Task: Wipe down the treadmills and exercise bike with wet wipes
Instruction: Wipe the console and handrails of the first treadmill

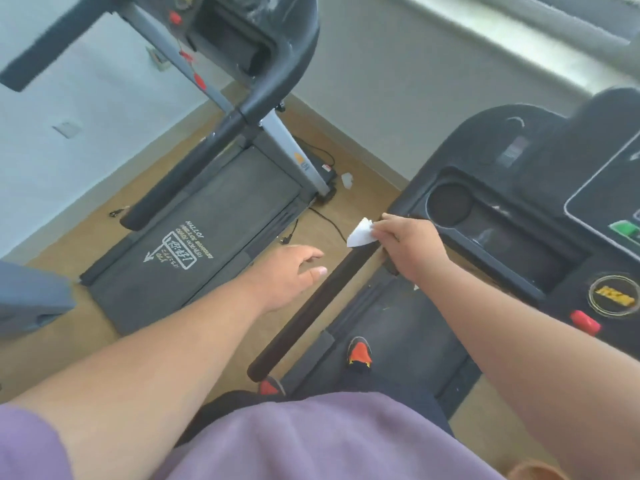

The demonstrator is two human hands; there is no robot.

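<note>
Pinching wet wipe [360,234] in right-hand fingers [381,227], on handrail [311,306].

My right hand [410,247] hides most of the wet wipe [360,233]; the near treadmill console [554,202] is cut by the right edge.

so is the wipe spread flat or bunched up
Bunched. The wipe is pinched in the right hand at the top of the handrail, only a folded white corner sticking out.
</note>
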